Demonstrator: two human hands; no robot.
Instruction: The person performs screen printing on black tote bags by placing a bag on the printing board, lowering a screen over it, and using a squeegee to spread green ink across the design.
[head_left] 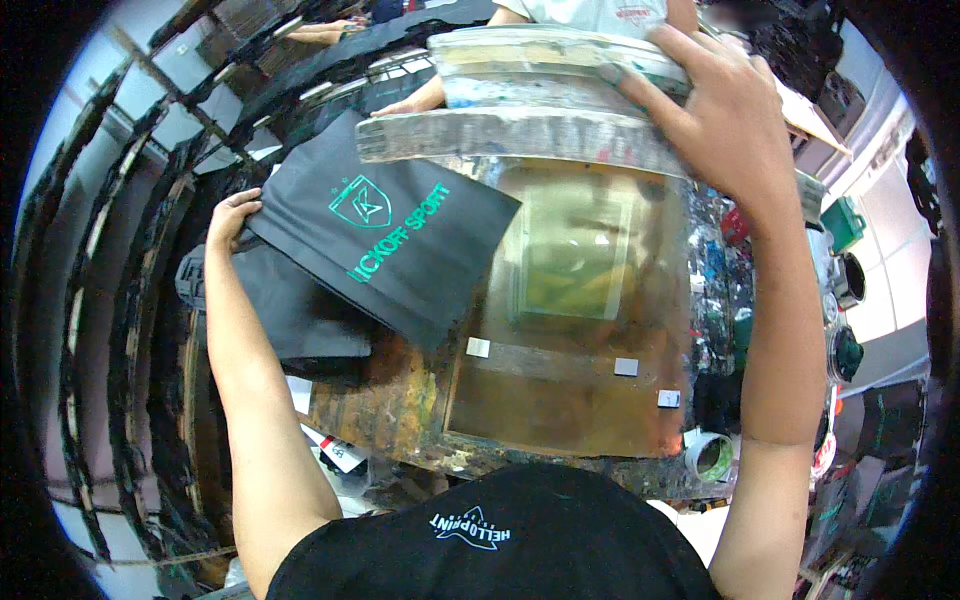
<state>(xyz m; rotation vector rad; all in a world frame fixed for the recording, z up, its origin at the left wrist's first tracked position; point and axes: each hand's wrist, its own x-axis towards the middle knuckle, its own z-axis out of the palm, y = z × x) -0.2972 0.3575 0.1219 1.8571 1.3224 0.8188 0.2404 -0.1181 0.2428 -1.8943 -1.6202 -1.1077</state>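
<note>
My left hand pinches the left edge of a black flat bag printed with a green shield and green lettering. The bag is held slanted above the left side of the work board, over more black bags. With my right hand I grip the right end of a paint-stained wooden screen-printing frame, which is tipped up at the far side of the board. Beneath it lies a brown, glossy printing board with a pale rectangle and small white squares on it.
Across the table a co-worker in a light shirt has a hand near the frame's left end. Racks with black items line the left. A tape roll and several cans stand at the right.
</note>
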